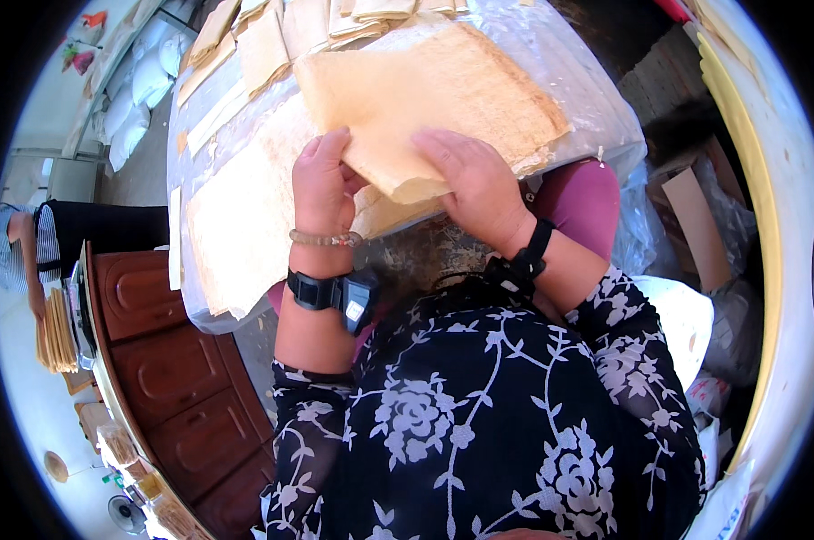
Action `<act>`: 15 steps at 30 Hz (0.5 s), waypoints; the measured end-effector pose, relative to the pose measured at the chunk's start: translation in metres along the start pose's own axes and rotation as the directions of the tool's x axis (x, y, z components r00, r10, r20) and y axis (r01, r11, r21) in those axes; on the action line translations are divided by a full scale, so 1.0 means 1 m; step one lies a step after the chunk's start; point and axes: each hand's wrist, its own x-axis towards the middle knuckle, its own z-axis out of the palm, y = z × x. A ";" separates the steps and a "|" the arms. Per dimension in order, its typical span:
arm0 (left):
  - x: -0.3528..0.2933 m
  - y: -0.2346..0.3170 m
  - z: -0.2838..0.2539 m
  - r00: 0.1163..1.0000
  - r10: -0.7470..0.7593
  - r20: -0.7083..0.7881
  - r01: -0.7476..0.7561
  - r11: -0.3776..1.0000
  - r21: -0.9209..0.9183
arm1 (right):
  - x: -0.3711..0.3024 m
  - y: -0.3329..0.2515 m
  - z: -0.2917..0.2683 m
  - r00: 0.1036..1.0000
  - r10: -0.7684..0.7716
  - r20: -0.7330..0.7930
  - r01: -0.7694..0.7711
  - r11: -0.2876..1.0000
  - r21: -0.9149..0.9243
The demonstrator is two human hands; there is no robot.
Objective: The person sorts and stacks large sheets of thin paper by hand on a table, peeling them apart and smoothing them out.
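Note:
A thin, pale-tan sheet, possibly dried bean curd skin, is lifted and curved at its near edge between my hands. My left hand pinches its near left edge, the thumb on top. My right hand grips the near right part, its fingers over the upper face and the thumb hidden. Underneath lie more sheets, including a paler one with a ragged edge that reaches the left side of the table. Browner, rougher edges show on the layer at the far right.
The table wears a clear plastic cover. Folded tan pieces line its far edge. A brown wooden cabinet stands left, with another person beyond it near stacked tan pieces. White sacks lie far left; cardboard leans right.

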 end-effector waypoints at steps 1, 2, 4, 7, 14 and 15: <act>-0.003 0.002 0.000 1.000 0.003 0.003 -0.003 1.000 -0.003 | 0.003 0.004 -0.006 1.000 -0.003 -0.001 0.003 1.000 -0.004; -0.007 0.005 -0.003 0.996 0.026 0.091 -0.020 0.998 -0.065 | 0.007 0.006 -0.014 0.998 -0.040 -0.053 0.041 0.999 0.026; -0.018 0.011 -0.015 0.963 0.115 0.242 -0.094 0.991 -0.097 | 0.018 0.010 -0.035 0.978 -0.097 -0.182 0.099 0.995 0.001; -0.022 0.009 -0.032 0.906 0.422 -0.025 -0.416 0.901 0.122 | 0.043 0.009 -0.072 0.990 -0.026 -0.141 0.045 0.990 0.135; -0.011 -0.016 -0.082 0.888 0.404 0.219 -0.432 0.897 0.096 | 0.120 0.001 -0.110 0.927 0.375 0.024 -0.221 0.493 0.841; -0.017 -0.017 -0.083 0.905 0.349 0.244 -0.384 0.916 0.113 | 0.125 0.005 -0.105 0.914 0.380 0.142 -0.295 0.383 0.875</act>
